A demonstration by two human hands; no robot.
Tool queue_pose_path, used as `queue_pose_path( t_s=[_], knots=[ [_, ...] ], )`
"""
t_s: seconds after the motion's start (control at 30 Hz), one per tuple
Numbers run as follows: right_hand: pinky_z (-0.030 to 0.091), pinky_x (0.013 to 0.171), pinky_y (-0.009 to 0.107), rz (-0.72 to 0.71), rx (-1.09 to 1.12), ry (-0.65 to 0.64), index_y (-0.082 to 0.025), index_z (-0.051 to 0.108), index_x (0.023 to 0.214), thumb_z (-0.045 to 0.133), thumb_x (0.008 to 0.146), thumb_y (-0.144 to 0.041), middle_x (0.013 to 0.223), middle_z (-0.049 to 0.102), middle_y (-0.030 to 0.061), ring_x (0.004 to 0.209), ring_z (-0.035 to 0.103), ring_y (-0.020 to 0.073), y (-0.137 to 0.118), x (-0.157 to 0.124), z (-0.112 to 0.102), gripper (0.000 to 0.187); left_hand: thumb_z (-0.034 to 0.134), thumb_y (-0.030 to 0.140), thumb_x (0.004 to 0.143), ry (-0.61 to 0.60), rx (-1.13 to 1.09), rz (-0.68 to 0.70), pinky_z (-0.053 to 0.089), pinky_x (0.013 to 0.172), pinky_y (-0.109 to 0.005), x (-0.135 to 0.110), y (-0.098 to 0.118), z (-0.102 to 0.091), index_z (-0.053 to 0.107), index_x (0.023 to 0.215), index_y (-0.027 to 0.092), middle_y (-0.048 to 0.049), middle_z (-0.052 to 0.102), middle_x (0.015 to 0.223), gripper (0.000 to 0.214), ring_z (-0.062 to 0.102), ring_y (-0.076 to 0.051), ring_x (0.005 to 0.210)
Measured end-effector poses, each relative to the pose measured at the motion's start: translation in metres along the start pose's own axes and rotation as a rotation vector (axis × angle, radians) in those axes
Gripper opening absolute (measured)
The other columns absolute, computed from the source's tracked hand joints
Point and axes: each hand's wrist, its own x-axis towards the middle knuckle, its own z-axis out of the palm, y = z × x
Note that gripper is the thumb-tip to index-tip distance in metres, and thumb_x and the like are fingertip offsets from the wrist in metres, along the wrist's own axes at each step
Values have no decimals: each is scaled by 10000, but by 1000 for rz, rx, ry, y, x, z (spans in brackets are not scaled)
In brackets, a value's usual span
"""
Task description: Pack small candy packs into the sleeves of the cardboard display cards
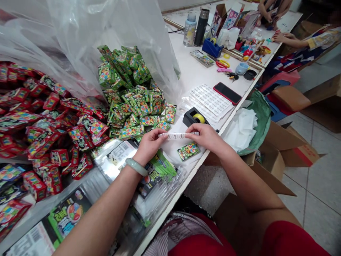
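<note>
A narrow strip of round stickers is stretched level between my two hands above the table. My left hand, with a pale green bangle on its wrist, pinches one end. The other end is pinched by my right hand. Just below the strip lies a small green printed packet on the white tabletop. Behind my right hand stands a black tape dispenser with a yellow core. Under my left forearm are clear plastic bags with printed green and black cards.
Green packets pile up beside a heap of red packets, near a large clear plastic bag. Sticker sheets and a phone lie at right. A green bin and cardboard boxes stand below the edge. Co-workers sit farther along.
</note>
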Motion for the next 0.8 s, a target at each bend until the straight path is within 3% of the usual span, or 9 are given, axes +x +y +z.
queue_pose_path(
  t_s=[0.2,0.53,0.8],
  knots=[
    [352,610,253,-8,-34,-2,-187,619,713,689,743,-294,707,628,-16,667,537,133,1,2,2,131,723,370,658,-62,7,25,384,612,-240,-3,4,2,620,822,163,12,591,735,283,506,-122,658],
    [315,550,251,34,-41,-75,-192,692,743,656,787,-362,637,627,-12,592,519,123,1,1,4,180,694,383,653,-28,75,18,359,589,-241,0,-2,2,583,782,167,26,551,692,274,480,-122,631],
    [363,632,249,-28,-59,-94,-182,656,754,658,779,-267,770,655,5,699,557,134,-5,0,-2,89,699,346,659,-30,59,53,366,595,-239,0,0,2,586,762,167,24,557,693,235,483,-119,636]
  ],
)
